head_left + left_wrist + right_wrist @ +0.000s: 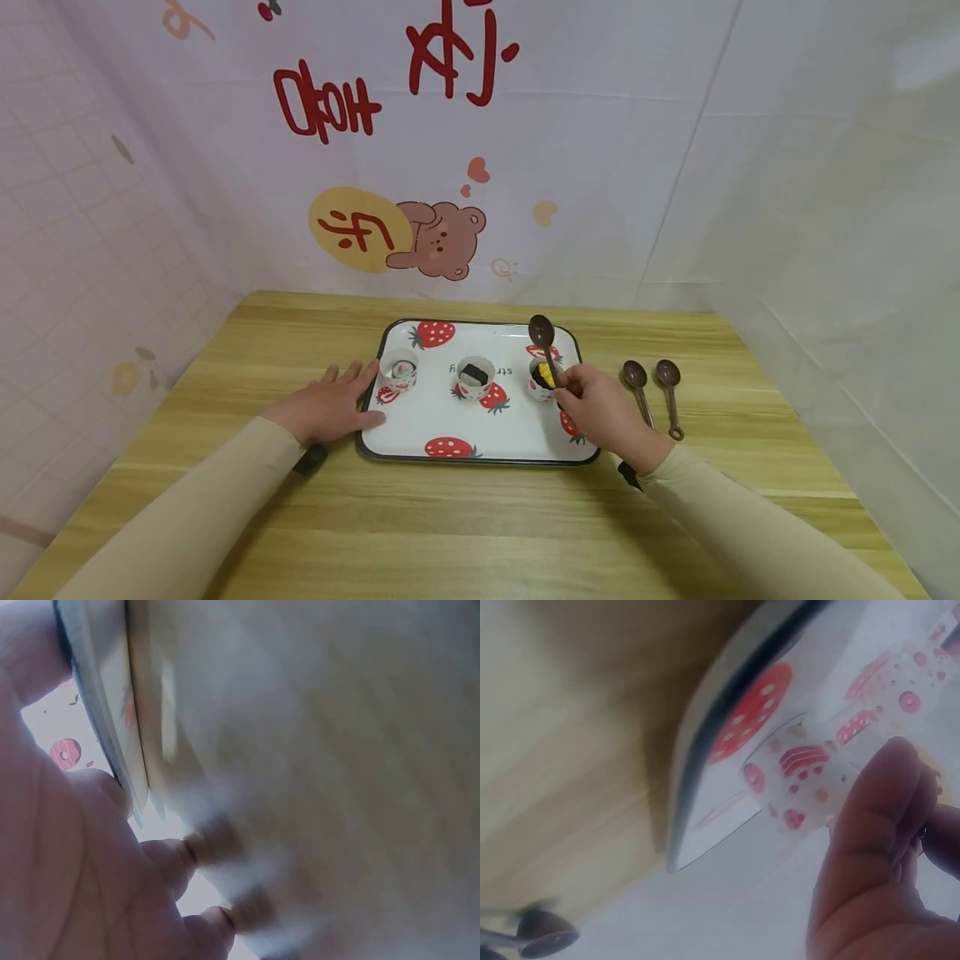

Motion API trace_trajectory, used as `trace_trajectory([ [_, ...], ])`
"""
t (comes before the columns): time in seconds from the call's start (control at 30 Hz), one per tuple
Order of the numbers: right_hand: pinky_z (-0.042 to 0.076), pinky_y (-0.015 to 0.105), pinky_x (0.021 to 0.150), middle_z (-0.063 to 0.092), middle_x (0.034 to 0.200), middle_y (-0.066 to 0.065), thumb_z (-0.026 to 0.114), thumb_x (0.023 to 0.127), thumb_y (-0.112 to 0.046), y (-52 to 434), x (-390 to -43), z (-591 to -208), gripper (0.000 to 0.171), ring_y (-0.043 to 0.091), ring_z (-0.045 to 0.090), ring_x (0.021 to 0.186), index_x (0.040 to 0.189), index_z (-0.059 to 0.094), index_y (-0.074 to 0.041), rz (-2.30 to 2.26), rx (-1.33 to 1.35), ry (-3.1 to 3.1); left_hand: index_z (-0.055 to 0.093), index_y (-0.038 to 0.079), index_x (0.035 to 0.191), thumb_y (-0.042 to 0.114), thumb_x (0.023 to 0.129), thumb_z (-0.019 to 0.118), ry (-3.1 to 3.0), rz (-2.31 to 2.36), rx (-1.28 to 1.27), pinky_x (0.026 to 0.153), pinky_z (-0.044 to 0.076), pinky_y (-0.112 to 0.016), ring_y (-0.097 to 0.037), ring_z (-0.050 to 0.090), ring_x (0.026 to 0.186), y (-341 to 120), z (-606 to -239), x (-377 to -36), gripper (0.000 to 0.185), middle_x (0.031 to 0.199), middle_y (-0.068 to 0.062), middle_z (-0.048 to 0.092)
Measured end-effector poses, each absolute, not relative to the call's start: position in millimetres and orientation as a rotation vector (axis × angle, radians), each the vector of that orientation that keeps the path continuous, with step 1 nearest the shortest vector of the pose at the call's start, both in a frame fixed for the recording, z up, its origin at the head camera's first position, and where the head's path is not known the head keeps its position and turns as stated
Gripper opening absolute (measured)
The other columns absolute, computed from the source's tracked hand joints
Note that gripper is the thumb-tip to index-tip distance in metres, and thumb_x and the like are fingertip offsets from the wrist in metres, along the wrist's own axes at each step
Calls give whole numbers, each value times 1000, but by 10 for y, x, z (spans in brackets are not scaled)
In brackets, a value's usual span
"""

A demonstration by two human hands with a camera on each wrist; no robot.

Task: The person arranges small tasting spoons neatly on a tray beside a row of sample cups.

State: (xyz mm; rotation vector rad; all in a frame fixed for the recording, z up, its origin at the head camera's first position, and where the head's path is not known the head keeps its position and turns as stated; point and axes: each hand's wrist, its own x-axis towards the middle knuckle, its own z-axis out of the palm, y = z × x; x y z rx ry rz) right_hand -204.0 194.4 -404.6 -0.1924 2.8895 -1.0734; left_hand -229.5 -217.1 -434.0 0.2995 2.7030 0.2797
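Observation:
My left hand (330, 406) lies spread at the left edge of a white strawberry-print tray (450, 425), thumb over its rim, fingers along the outside. Close to those fingers stands a small printed paper cup (398, 377) holding a sushi-like roll. My right hand (603, 412) pinches a brown spoon (542, 331) by its handle, the spoon's bowl pointing toward the back wall. In the head view the handle overlaps the right paper cup (791, 776), which holds a dark piece with yellow topping (547, 375). A middle paper cup (474, 379) holds a black-and-white piece.
Two more brown spoons, a nearer one (634, 375) and an outer one (667, 375), lie on the wooden table (465, 533) right of the tray. Behind the table hangs a white cloth (600, 167) with a printed bear; cloth walls stand on both sides.

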Motion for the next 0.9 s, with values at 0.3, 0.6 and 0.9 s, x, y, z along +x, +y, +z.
trace_trajectory([
  [0.3,46,28,52,65,76,6,63,104,-10,1779,-2026,-4044,7,14,59,61,101,63,-3,-1211,-211,2754,13,15,171,75,95,56,2698,282,302,119,23,-79,-63,10,155,-2184,-4349,-2312,106,175,-26,15],
  [0.6,49,27,58,68,81,9,64,102,-7,1605,-2015,-4075,6,15,62,66,103,62,-2,-1267,-198,2689,12,17,171,78,94,55,2700,284,296,119,23,-79,-62,10,156,-2185,-4366,-2322,107,175,-25,14],
  [0.9,55,27,61,69,81,6,68,100,-8,1402,-1996,-4085,4,13,65,66,100,64,-5,-1229,-213,2674,12,17,171,76,94,55,2700,285,299,119,24,-79,-62,10,156,-2186,-4378,-2318,106,175,-25,14],
])
